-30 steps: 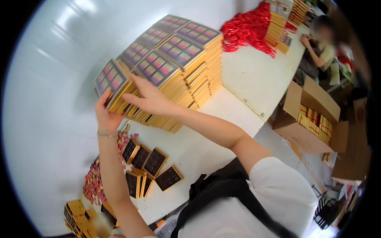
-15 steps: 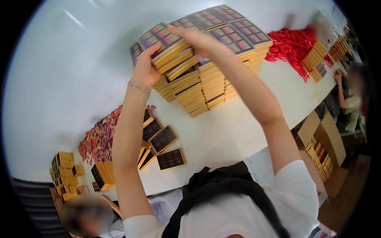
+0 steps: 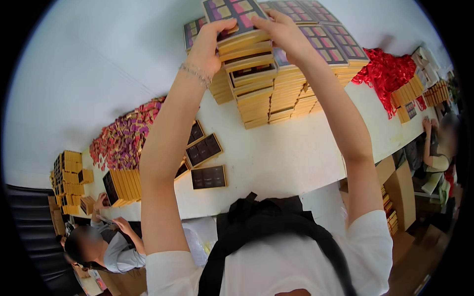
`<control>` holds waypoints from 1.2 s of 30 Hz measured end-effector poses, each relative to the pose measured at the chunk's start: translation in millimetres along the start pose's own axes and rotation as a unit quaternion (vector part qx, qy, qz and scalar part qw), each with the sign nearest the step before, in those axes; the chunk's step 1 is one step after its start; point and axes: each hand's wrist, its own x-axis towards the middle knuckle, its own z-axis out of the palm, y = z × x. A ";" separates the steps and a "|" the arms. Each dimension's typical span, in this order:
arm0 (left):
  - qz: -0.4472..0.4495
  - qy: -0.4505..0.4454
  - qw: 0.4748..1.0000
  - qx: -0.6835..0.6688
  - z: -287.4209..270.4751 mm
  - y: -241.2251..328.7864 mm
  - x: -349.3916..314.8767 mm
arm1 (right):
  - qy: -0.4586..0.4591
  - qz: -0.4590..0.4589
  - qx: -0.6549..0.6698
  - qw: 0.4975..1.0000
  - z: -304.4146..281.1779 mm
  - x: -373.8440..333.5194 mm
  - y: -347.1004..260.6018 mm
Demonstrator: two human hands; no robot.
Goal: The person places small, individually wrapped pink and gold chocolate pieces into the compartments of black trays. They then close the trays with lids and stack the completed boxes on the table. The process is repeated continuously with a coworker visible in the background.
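A tall block of flat gold-sided boxes [image 3: 256, 96] stands at the far side of the white table. Their lids carry dark frames round pink, purple and gold squares. On its near left column sits a patterned box [image 3: 224, 14], topmost of several piled there. My left hand [image 3: 207, 52], with a bracelet at the wrist, grips the left side of that box, thumb over its top edge. On the opposite side my right hand [image 3: 291, 39] holds it, thumb on the lid. Fingers under and behind the edges are hidden. Below, some boxes sit unevenly, with dark gaps.
Open dark trays with gold rims [image 3: 208, 177] lie near my left forearm. Beyond them is a heap of small red and purple wrapped pieces [image 3: 123, 138]. Red ribbons [image 3: 385, 71] lie right of the stack. One person [image 3: 106, 246] works at left, another [image 3: 439, 143] at right.
The view has shifted, so the stack appears higher and farther right. My right hand has moved from across the lid to its right edge; the held box now looks squarer over its column.
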 end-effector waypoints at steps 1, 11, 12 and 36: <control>-0.029 0.027 0.999 0.004 -2.9 -1.4 4.3 | 0.023 0.025 -0.008 0.999 4.1 0.4 4.3; 0.006 -0.024 1.000 -0.014 -9.5 -19.5 5.4 | 0.058 0.087 0.023 0.994 6.6 8.6 14.5; 0.009 -0.028 1.000 -0.005 -8.0 -19.4 4.0 | 0.055 0.088 0.024 0.994 6.7 8.2 13.0; 0.199 -0.017 0.462 0.864 25.1 -54.8 -0.5 | 0.255 0.037 -0.013 0.966 -87.9 0.1 62.6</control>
